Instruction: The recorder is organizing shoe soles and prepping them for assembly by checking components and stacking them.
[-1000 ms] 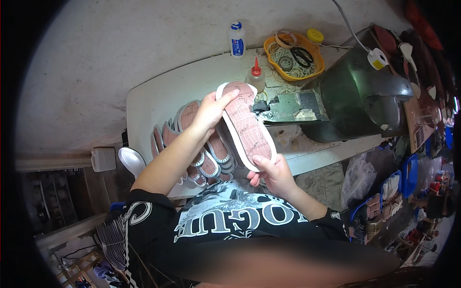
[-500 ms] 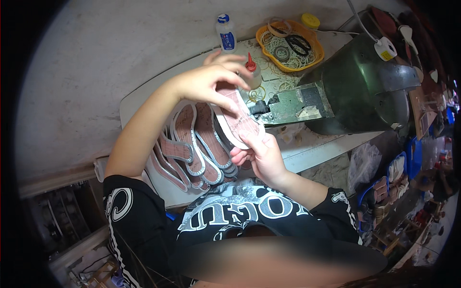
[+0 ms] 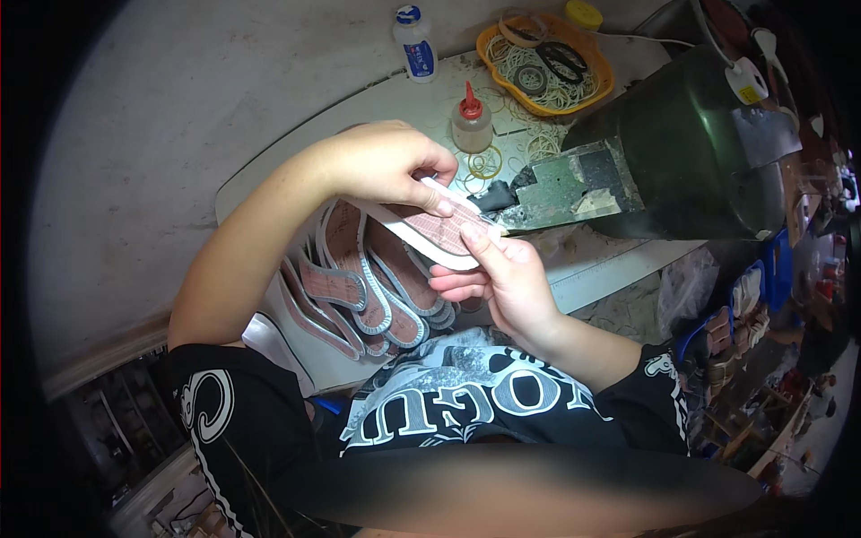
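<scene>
Scuffed pale wall [image 3: 179, 108] behind a whitish bench [image 3: 583, 273], pretty cluttered: red-capped squeeze bottle [image 3: 472, 133], white bottle [image 3: 414, 52] with a blue label, orange basket [image 3: 538, 107] full of pale bands [image 3: 575, 90], big green machine [image 3: 682, 152] over to the right. As for progress, probably somewhere midway on just one piece: a pink insole [image 3: 423, 229] with a white rim, up off the bench in both hands, right by the dark tip [image 3: 493, 195] of the machine's arm [image 3: 563, 193]. Can't tell whether touching it or just beside it. Off to the left, a whole heap of similar insoles [image 3: 343, 240] with grey, puckered-looking edging, overlapping on the bench. Finished or waiting? Honestly impossible to say from this angle, so no clue how much is left. Now for the fingers [image 3: 439, 163]: curled over the far edge on the left hand [image 3: 386, 166], closed on the insole, thumb against the pink face. On the right hand [image 3: 513, 282], near end pinched, thumb on top, other fingers loosely extended underneath. Not much of a gap on either, basically just the insole's thickness.
</scene>
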`<control>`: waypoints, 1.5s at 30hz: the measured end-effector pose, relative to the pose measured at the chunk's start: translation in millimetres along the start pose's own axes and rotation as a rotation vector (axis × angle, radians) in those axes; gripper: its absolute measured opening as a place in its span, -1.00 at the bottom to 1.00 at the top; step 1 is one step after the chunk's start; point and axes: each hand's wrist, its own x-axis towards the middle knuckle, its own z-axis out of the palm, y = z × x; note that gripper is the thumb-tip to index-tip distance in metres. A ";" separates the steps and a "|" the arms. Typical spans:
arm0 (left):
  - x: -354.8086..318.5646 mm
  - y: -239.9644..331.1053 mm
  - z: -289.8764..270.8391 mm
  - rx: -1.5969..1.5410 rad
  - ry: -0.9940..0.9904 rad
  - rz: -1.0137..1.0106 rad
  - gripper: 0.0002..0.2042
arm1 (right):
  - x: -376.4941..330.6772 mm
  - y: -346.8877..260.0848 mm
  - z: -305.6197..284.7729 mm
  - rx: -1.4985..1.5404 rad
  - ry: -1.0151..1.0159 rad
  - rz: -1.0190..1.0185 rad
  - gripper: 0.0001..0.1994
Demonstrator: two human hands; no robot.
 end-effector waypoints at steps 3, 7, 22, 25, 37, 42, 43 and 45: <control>-7.9 4.3 9.6 -0.036 0.037 -0.081 -0.63 | 0.3 -3.1 -2.4 -0.006 -0.005 0.019 -0.56; -14.5 9.9 18.7 -0.133 0.084 -0.200 -0.63 | 1.5 -6.0 -6.0 -0.019 -0.040 0.035 -0.57; -23.2 18.7 32.7 -0.343 0.042 -0.281 -0.66 | -1.6 -13.2 -12.0 -0.026 -0.071 0.039 -0.67; -21.7 26.2 33.9 -0.360 0.007 -0.320 -0.67 | -1.8 -15.6 -17.0 -0.051 -0.075 0.039 -0.66; -28.1 38.4 66.2 -0.734 0.116 -0.519 -0.65 | 4.7 -16.8 -22.1 -0.132 -0.044 0.039 -0.68; -25.6 31.1 88.2 -0.961 0.220 -0.544 -0.70 | 9.4 -14.5 -25.6 -0.177 -0.033 -0.019 -0.72; -27.1 33.7 85.0 -0.987 0.225 -0.503 -0.71 | 10.5 -14.7 -22.7 -0.165 -0.027 -0.034 -0.74; -25.4 32.4 88.2 -0.990 0.247 -0.520 -0.70 | 10.4 -13.4 -20.2 -0.180 -0.021 -0.053 -0.74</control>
